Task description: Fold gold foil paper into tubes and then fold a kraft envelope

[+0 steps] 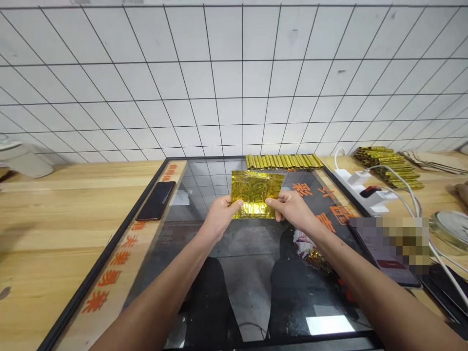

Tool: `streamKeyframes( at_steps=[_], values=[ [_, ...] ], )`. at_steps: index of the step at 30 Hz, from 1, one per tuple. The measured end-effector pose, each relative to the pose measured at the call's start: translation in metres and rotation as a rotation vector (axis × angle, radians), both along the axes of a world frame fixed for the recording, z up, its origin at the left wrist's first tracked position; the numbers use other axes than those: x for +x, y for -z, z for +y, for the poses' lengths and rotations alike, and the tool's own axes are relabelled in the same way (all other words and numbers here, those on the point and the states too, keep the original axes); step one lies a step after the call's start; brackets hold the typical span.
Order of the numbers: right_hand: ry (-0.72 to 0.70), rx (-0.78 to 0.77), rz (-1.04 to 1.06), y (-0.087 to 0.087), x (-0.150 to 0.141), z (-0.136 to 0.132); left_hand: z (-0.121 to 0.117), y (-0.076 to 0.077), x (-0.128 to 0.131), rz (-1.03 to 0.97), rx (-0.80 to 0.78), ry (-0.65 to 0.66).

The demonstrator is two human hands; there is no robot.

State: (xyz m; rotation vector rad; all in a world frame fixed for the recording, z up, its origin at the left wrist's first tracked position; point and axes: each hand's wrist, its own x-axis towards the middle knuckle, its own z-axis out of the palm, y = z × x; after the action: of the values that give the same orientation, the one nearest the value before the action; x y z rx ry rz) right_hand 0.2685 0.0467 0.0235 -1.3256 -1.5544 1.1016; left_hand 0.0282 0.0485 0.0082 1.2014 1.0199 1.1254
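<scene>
A square sheet of shiny gold foil paper (252, 187) is held up between both hands above a dark glass panel (252, 263). My left hand (221, 214) pinches its lower left edge, thumb on the near face. At the lower right, my right hand (288, 207) grips the sheet the same way, thumb in front and fingers behind. The foil looks creased and is stretched fairly flat. Behind it, a row of rolled gold foil tubes (285, 162) lies along the panel's far edge.
On the left rests a dark phone (156, 200). To the right are a white power strip (360, 187) with cables, a pile of gold tubes (389, 165), a larger screen device (387, 258) and a round lidded container (451, 229). A tiled wall (226, 83) stands behind.
</scene>
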Motion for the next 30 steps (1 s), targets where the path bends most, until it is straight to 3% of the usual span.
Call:
streamKeyframes(
  at_steps=[4, 9, 13, 17, 24, 30],
  values=[
    [-0.033, 0.118, 0.101, 0.0, 0.002, 0.002, 0.002, -0.004, -0.003, -0.081, 0.034, -0.062],
    [-0.111, 0.235, 0.196, 0.007, 0.005, 0.005, 0.003, -0.01, -0.002, -0.357, -0.271, -0.137],
    [-0.115, 0.301, 0.099, 0.014, 0.008, 0.007, 0.005, -0.01, -0.002, -0.507, -0.408, -0.056],
    [-0.134, 0.332, 0.063, 0.018, 0.008, 0.009, 0.005, -0.002, -0.002, -0.426, -0.366, -0.021],
    [0.037, 0.118, 0.179, 0.02, 0.002, 0.009, 0.006, 0.009, -0.001, -0.409, -0.299, -0.079],
    [-0.062, -0.144, 0.21, 0.017, -0.005, 0.003, 0.006, 0.009, 0.002, -0.461, -0.239, -0.09]
  ],
)
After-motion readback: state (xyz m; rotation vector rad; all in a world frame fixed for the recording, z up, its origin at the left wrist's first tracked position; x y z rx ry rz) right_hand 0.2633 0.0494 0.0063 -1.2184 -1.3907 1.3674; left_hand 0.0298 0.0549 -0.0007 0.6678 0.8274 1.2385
